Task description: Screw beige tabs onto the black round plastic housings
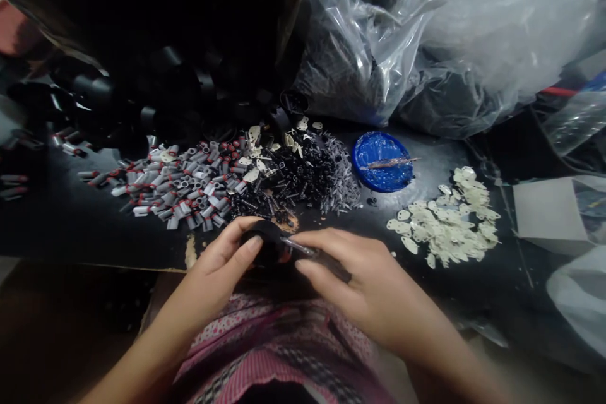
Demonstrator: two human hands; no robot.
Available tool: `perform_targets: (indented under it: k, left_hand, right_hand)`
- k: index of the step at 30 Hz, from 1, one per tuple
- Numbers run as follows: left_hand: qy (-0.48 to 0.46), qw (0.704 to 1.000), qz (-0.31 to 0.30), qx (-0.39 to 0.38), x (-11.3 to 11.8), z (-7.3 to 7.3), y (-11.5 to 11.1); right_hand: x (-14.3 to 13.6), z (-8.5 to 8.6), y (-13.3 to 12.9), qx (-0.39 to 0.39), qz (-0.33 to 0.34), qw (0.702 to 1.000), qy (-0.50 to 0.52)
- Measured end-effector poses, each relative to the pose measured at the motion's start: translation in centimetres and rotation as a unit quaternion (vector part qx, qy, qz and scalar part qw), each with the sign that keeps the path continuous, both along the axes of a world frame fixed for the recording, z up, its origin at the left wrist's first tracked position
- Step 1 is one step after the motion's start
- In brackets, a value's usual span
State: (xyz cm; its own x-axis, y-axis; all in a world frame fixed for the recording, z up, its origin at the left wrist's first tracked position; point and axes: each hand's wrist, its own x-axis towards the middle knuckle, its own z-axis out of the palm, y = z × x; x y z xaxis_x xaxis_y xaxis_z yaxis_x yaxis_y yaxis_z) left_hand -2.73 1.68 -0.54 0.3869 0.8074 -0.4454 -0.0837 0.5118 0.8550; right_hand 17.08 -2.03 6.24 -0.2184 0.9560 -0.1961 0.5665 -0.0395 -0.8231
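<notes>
At the table's front edge, my left hand [227,252] has its thumb and fingers closed round a round black part [265,237]. My right hand [350,271] grips a dark-handled tool [329,262], and the tool's metal tip meets the right side of the black part. Just beyond the hands lie a pile of small black springs and pieces [288,183] and a heap of grey pointed pieces [338,180]. Where exactly the tip touches is too dark to tell.
Grey tubes with red bands [184,186] are heaped at the left. A blue lid [383,170] with a stick across it lies right of centre, near pale flat pieces [449,221]. Clear plastic bags [360,63] stand behind; a white box [544,208] is at right.
</notes>
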Motion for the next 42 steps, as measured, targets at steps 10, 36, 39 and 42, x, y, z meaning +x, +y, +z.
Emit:
perform_targets:
  k: [10, 36, 39, 42]
  left_hand:
    - [0.111, 0.945, 0.036, 0.306, -0.1, 0.6, -1.6]
    - [-0.133, 0.971, 0.153, -0.125, 4.1, 1.0, -1.5]
    - [-0.143, 0.97, 0.153, -0.124, 3.9, 0.8, -1.5]
    - [-0.146, 0.972, 0.134, -0.124, 3.7, 0.5, -1.9]
  right_hand:
    - [1.3, -1.5, -0.9, -0.231, -0.064, 0.935, 0.262]
    - [-0.7, -4.1, 0.5, 0.187, -0.091, 0.969, -0.134]
    - [-0.7, -3.9, 0.5, 0.184, -0.104, 0.972, -0.106]
    - [-0.9, -3.7, 0.3, 0.199, -0.112, 0.971, -0.076]
